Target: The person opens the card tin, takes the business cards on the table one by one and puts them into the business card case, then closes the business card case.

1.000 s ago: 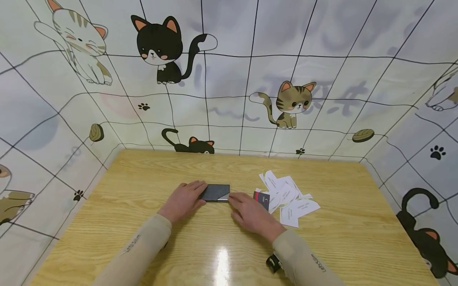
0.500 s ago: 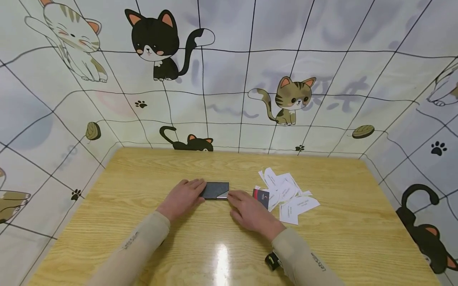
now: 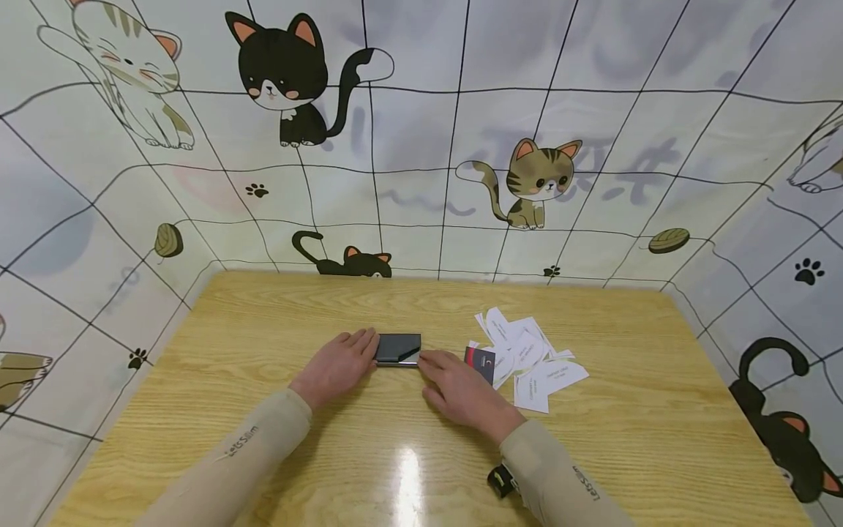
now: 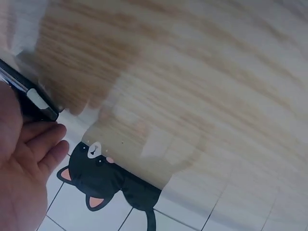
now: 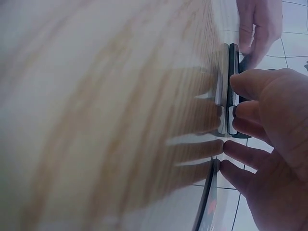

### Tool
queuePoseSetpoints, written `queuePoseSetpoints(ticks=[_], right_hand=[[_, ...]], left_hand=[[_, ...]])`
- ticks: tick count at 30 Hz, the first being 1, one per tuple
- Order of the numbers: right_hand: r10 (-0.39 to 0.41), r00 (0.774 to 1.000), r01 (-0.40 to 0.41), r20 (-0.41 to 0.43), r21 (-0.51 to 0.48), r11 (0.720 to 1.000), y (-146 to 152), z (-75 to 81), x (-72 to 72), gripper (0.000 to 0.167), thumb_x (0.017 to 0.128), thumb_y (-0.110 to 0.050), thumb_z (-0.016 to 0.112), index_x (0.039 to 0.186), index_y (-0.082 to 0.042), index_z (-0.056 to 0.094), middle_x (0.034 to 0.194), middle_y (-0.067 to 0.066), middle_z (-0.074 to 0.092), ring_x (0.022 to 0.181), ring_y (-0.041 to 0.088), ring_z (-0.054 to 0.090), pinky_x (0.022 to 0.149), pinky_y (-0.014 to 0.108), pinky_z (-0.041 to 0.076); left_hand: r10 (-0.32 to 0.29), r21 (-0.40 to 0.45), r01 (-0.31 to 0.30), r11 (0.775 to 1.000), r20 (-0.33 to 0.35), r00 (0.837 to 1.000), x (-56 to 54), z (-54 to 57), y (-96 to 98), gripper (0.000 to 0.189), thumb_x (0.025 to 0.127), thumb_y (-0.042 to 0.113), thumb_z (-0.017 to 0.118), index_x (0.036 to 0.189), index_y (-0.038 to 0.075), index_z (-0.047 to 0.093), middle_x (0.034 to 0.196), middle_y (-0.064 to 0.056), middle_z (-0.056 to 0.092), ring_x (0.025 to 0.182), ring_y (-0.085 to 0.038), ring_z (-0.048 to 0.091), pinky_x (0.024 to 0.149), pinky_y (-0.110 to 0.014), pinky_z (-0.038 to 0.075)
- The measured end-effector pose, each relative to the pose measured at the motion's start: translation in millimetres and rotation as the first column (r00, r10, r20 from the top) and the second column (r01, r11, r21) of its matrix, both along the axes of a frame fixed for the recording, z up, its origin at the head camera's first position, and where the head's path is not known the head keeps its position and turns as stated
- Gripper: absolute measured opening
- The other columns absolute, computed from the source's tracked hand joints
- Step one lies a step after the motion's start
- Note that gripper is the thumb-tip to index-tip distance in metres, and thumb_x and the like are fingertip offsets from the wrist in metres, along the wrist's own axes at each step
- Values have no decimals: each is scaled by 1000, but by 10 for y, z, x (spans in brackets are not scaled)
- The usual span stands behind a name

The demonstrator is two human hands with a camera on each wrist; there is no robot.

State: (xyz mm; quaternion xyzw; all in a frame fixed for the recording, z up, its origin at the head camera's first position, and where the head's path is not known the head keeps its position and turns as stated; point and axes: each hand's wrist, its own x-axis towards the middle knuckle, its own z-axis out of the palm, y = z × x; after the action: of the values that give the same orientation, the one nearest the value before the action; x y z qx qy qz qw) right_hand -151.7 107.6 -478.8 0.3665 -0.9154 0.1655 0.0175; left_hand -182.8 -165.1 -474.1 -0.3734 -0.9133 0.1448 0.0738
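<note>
A flat, dark rectangular case with a silver corner, resembling a business card holder (image 3: 397,347), lies on the wooden table. My left hand (image 3: 339,368) holds its left end, fingers at the far side and thumb at the near side. At the silver right corner, my right hand (image 3: 463,390) grips the edge with thumb and fingertips. Along the near edge of the case runs a thin bright strip, and the dark top panel looks slightly raised. In the right wrist view, the case (image 5: 232,86) appears edge-on, reflected in the glossy tabletop.
Right of my right hand lies a loose pile of white printed cards (image 3: 527,351). A dark card with a red stripe (image 3: 481,364) sits at the pile's left, close to that hand. Cat-patterned fabric (image 3: 421,161) encloses the table (image 3: 263,307) at the back and sides.
The case's top panel has shifted: it looks darker, its slanted line has changed, and a bright strip shows along the near edge. Both hands stay nearly in place; the view tilts slightly.
</note>
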Motion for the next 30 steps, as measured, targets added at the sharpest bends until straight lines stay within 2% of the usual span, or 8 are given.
queuePoseSetpoints(ticks=[5, 8, 10, 12, 14, 17, 25, 30], right_hand=[[-6, 1000, 6, 8, 9, 1000, 6, 11, -2, 47, 103, -21, 63, 143, 3, 58, 149, 18, 54, 138, 34, 51, 114, 45, 44], [-10, 1000, 10, 25, 9, 1000, 6, 12, -4, 48, 103, -21, 63, 144, 3, 58, 149, 18, 53, 139, 34, 50, 115, 46, 43], [-11, 999, 11, 35, 10, 1000, 4, 15, -2, 48, 103, -21, 63, 144, 3, 57, 150, 18, 53, 139, 34, 50, 116, 46, 42], [-7, 999, 7, 42, 7, 1000, 4, 15, -1, 48, 103, -20, 63, 144, 3, 57, 150, 19, 53, 140, 35, 49, 116, 46, 41], [-2, 999, 2, 43, 3, 1000, 3, 16, 0, 48, 102, -19, 63, 144, 4, 57, 150, 20, 52, 140, 36, 49, 116, 47, 41], [4, 999, -4, 40, 3, 1000, 3, 14, 2, 48, 102, -19, 63, 144, 5, 56, 150, 20, 52, 140, 36, 49, 116, 47, 41], [-2, 999, 3, 47, -4, 1000, 13, 16, 6, 48, 103, -20, 62, 145, 3, 56, 151, 17, 52, 141, 34, 48, 116, 46, 41], [1, 999, 0, 52, -9, 1000, 18, 12, 16, 48, 103, -19, 61, 146, 4, 55, 152, 19, 51, 141, 36, 48, 116, 47, 41]], left_hand=[[-37, 73, 37, 997, -7, 999, -40, 29, -6, 46, 108, 26, 58, 141, -6, 59, 142, -19, 62, 128, -29, 63, 106, -43, 51], [-39, 234, 25, 972, 55, 998, -85, 31, -24, 37, 107, 21, 60, 132, -6, 61, 129, -18, 69, 112, -29, 70, 96, -44, 57], [-32, 353, -13, 935, 122, 992, -107, 39, -35, 28, 106, 17, 60, 125, -4, 62, 116, -16, 72, 99, -29, 73, 88, -44, 59], [2, 445, -107, 889, 229, 973, -127, 48, -40, 25, 108, 17, 56, 124, -1, 60, 114, -15, 72, 97, -30, 73, 88, -45, 59], [44, 487, -212, 847, 333, 942, -143, 57, -48, 29, 110, 19, 51, 129, -1, 59, 118, -15, 72, 106, -32, 72, 94, -47, 57], [78, 534, -316, 784, 421, 904, -185, 55, -55, 35, 112, 22, 46, 135, 0, 59, 131, -17, 68, 123, -35, 65, 106, -51, 50], [102, 631, -460, 625, 518, 849, -267, 60, -45, 29, 112, 20, 47, 127, 5, 66, 124, -14, 71, 121, -32, 66, 104, -51, 51], [117, 681, -501, 534, 528, 841, -301, 33, 12, 25, 111, 18, 49, 115, 5, 69, 108, -11, 72, 103, -28, 67, 95, -49, 55]])
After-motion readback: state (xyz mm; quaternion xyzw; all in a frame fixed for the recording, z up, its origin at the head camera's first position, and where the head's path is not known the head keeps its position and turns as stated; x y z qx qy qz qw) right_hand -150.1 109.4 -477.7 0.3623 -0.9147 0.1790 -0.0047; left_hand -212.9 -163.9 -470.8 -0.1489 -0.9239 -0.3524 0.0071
